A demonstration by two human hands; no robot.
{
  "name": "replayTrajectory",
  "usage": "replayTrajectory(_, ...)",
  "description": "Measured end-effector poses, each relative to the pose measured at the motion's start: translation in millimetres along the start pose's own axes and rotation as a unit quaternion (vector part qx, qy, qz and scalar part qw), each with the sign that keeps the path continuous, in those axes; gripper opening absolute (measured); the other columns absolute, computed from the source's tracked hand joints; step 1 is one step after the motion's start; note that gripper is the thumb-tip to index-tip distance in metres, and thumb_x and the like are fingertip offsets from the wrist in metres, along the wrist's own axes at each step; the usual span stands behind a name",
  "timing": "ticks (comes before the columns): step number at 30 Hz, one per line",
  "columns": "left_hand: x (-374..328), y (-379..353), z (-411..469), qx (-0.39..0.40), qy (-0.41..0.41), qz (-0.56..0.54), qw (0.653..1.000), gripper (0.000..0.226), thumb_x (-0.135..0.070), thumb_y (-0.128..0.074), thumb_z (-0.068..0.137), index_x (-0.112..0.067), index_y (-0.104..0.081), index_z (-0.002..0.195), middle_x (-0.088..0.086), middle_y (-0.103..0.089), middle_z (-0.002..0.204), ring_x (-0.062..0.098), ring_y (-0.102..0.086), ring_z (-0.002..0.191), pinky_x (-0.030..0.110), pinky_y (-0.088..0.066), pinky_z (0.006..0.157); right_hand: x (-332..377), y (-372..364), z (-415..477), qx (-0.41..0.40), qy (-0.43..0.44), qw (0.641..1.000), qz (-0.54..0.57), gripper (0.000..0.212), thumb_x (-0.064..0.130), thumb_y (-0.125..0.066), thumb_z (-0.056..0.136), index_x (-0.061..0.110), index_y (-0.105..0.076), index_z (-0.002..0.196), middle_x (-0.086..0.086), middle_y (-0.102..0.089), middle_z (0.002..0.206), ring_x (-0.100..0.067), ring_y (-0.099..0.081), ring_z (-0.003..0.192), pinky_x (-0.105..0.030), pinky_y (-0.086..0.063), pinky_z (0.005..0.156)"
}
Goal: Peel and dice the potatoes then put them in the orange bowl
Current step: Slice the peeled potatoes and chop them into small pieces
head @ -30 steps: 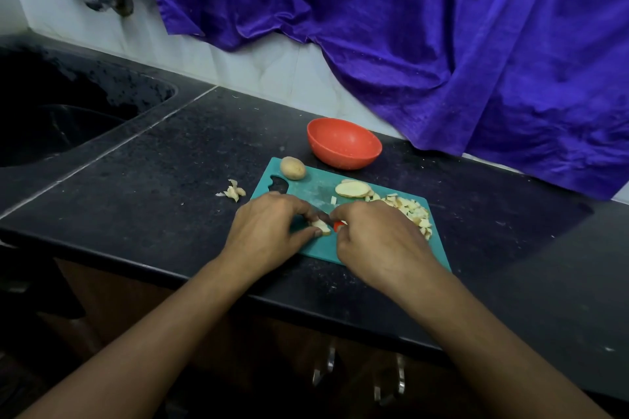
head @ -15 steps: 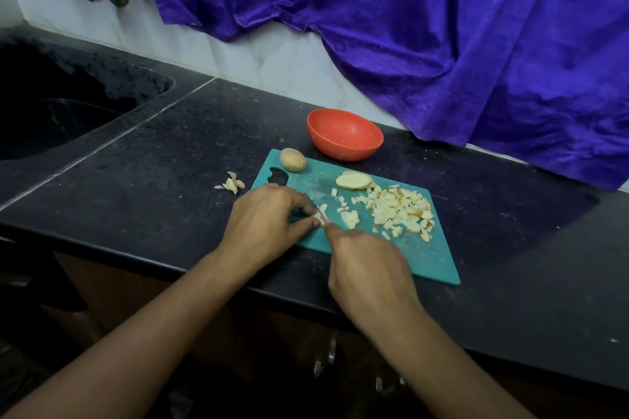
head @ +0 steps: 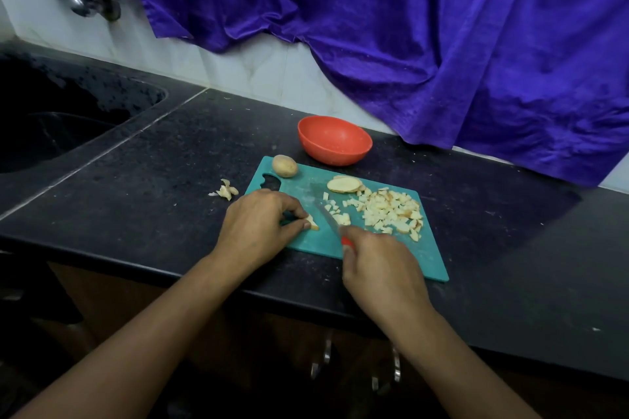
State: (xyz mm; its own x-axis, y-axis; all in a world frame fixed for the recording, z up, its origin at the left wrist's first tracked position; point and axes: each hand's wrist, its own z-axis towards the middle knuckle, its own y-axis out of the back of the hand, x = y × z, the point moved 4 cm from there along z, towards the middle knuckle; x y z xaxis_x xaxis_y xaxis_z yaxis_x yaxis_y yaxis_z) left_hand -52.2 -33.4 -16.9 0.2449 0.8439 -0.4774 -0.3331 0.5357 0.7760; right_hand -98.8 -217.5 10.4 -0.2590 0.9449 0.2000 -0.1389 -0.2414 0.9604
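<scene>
Potatoes: one whole potato [head: 284,166] sits at the teal cutting board [head: 430,258] corner, diced bits [head: 391,211] piled near the middle. Left hand [head: 255,228] pinches a small potato piece [head: 312,222], right hand [head: 381,269] grips a red-handled knife [head: 328,218]. Black speckled counter [head: 170,163], empty orange bowl [head: 334,139] behind the board, dark sink [head: 61,126] left, purple cloth [head: 408,27] over the white wall.

- Left hand [head: 253,231]: bare, no ring or glove.
- Right hand [head: 381,269]: bare too.
- Both forearms uncovered, with no sleeve or watch showing.
</scene>
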Motion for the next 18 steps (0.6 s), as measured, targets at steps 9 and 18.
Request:
replayTrajectory(9, 9.6, 1.3, -0.9, -0.025, 0.004, -0.106, 0.994, 0.012, -0.033, -0.075, 0.090, -0.037, -0.080, 0.100, -0.022, -0.075, 0.089, -0.002, -0.067, 0.081, 0.024, -0.055, 0.075, -17.2, 7.0, 8.8, -0.010, -0.051, 0.983, 0.174, 0.033, 0.034, -0.056, 0.104, 0.043, -0.060, 0.135, 0.008, -0.065, 0.077, -0.008, -0.059, 0.060, -0.028, -0.050, 0.054)
replayTrajectory(18, 14.9, 1.8, 1.6, -0.067, 0.022, -0.123, 0.990, 0.019, -0.011, -0.074, 0.083, -0.029, -0.066, 0.085, -0.014, -0.063, 0.082, 0.003, -0.061, 0.072, 0.034, -0.056, 0.072, 18.6, -4.0, -9.0, 0.001, 0.090, 0.996, -0.003, 0.038, 0.035, -0.041, 0.107, 0.038, -0.048, 0.144, 0.009, -0.067, 0.102, -0.011, -0.062, 0.087, -0.033, -0.051, 0.074)
